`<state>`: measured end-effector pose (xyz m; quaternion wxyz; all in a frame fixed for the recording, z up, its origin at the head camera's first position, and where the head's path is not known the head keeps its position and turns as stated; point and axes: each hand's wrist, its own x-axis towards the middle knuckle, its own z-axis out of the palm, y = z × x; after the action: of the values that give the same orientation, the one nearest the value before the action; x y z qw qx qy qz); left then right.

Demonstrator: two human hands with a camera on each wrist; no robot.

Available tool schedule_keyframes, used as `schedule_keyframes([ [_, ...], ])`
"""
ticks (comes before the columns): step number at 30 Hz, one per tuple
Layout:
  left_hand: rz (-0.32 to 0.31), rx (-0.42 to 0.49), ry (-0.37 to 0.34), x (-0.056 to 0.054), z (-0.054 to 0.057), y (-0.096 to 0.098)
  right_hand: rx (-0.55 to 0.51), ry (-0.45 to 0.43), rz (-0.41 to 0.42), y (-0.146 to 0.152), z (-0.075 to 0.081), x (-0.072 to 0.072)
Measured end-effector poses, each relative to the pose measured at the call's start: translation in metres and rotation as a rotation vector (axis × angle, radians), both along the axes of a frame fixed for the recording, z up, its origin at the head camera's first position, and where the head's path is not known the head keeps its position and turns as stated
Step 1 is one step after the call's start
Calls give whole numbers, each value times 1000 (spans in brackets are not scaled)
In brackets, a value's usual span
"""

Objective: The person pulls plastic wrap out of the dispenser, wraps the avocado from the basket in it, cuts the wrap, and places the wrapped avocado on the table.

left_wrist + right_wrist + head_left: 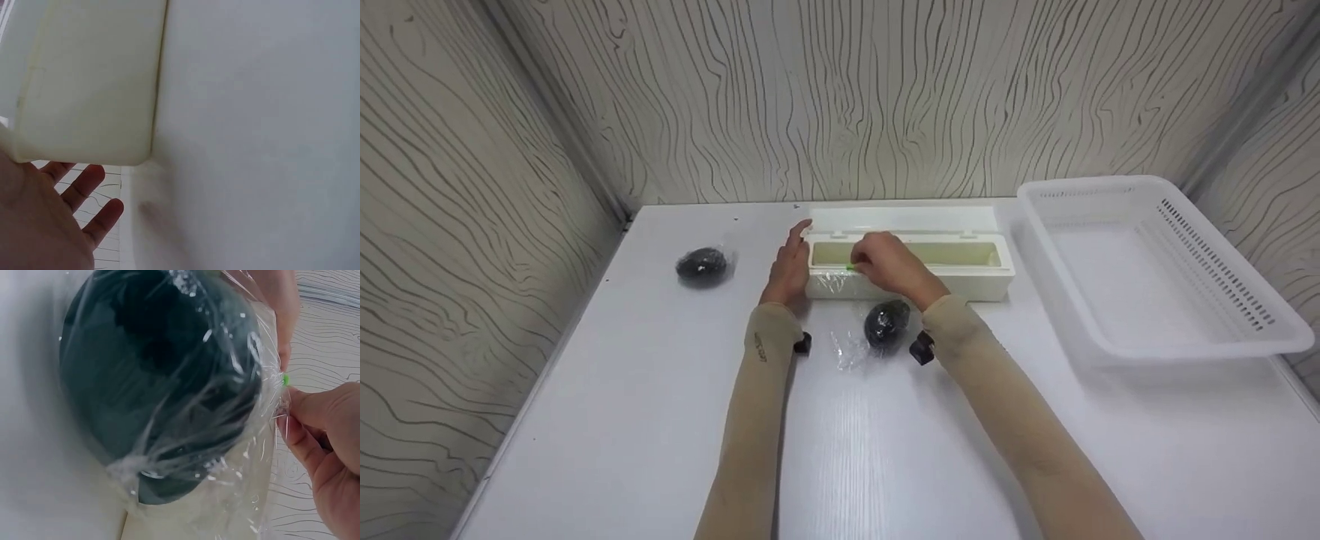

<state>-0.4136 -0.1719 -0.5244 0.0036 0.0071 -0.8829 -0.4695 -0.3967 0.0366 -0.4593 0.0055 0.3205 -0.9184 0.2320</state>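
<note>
A long white cling film dispenser (967, 285) lies across the table with its lid raised at the back. My left hand (789, 270) rests against its left end, fingers fairly straight, as the left wrist view also shows. At the front rim my right hand (889, 262) pinches a small green slide cutter (286, 379) between thumb and bent forefinger. Clear cling film (225, 495) hangs over the front there. Just before the dispenser, under the right wrist, lies a dark oval fruit or vegetable (886, 324) wrapped in film, its loose film spreading left.
Another dark oval (701, 266) in clear film lies on the table at left. A white perforated basket (1200, 349) stands on the right. Wood-patterned panels (840, 97) enclose the white table (607, 420) at the back and sides.
</note>
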Motion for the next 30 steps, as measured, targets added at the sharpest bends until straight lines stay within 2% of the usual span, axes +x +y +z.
schedule_keyframes([
  [8,-5,17,-14,1,0,0,11,13,-17,-7,-2,1],
  [16,4,8,-15,0,0,0,-4,87,27,-18,-3,1],
  [25,4,5,9,0,0,-2,10,65,2,-34,-2,1],
  [27,-29,51,7,0,-1,-4,17,61,-4,-35,-2,1],
  [30,-119,131,-20,1,-3,-11,32,45,-5,-35,-4,1],
])
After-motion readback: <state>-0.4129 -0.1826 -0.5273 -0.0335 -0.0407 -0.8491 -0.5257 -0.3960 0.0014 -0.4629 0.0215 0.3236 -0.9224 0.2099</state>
